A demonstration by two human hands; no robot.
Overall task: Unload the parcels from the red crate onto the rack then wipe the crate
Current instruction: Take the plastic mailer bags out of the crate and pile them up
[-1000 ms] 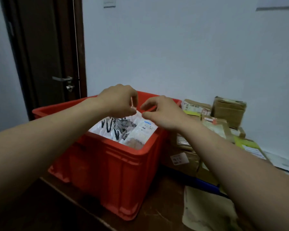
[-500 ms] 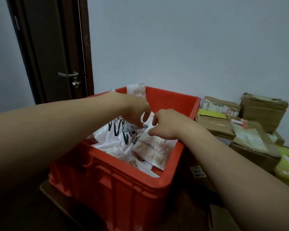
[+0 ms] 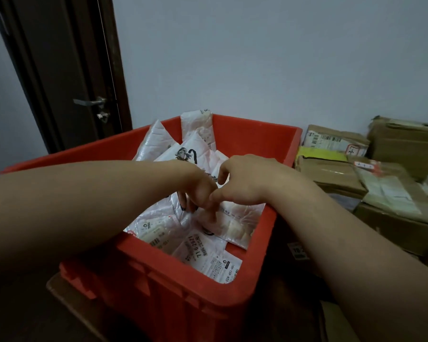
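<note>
The left hand [image 3: 198, 191] and right hand [image 3: 245, 181] meet over the middle of the red plastic crate [image 3: 183, 265]. The right thumb touches the left hand's knuckles. Each grip is narrow, with the fingers curled tight and the tips turned down onto a crumpled white plastic parcel with a pale printed label [image 3: 235, 222]. The hands hide the fingertips, so I cannot tell whether either grip pinches the parcel or only rests on it.

The crate is full of white plastic mailer parcels [image 3: 208, 257]. Two of them stand on end against its far wall at 12 o'clock, and their tops rise above the rim. The right forearm crosses the rim at 4 o'clock and the left forearm crosses it at 9 o'clock. The air above the crate is open up to the plain grey wall [image 3: 257, 58]. Stacked brown cardboard boxes [image 3: 331, 174] crowd the crate's side at 3 o'clock. A dark wooden door [image 3: 67, 70] stands at 10 o'clock, well apart from the crate.

Half a second ago a small gap showed between the hands; now they touch and sit lower among the parcels. The camera has also come nearer, so the labelled parcel at the near corner now shows.
</note>
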